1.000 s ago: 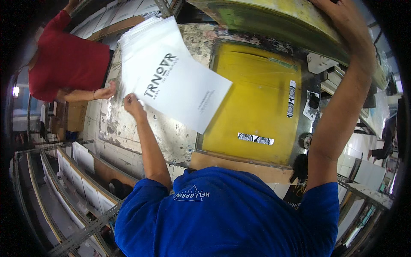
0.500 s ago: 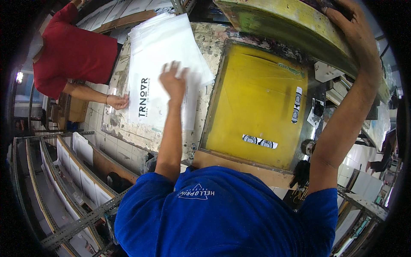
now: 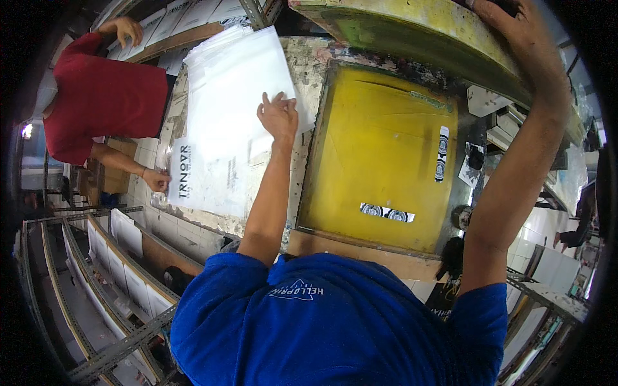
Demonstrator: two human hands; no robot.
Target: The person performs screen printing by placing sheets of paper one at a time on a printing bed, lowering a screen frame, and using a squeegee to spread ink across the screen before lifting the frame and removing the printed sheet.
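My left hand (image 3: pixel 279 118) is over the right edge of a stack of white translucent sheets (image 3: pixel 235 83), its fingers bent but apart. Whether the fingertips touch the top sheet I cannot make out. At the upper right my right hand (image 3: pixel 518 35) grips the edge of a raised yellow-green wooden frame (image 3: pixel 412 32), tilted up above the table. A printed sheet (image 3: pixel 209 190) with dark lettering lies across the near left part of the stack. A person in a red shirt pinches its left edge with one hand (image 3: pixel 156 180).
A flat yellow panel (image 3: pixel 380 148) with dark edges and two black-and-white strips lies right of the stack on the stained table (image 3: pixel 309 64). Metal shelving (image 3: pixel 122 341) with white sheets stands at the lower left. A dark brush-like thing (image 3: pixel 452 257) is by the panel's near right corner.
The printed sheet has slid left off the stack with the other person's hand. My left hand has moved right, away from the lettering. My right hand still holds the frame, which has shifted slightly left in view.
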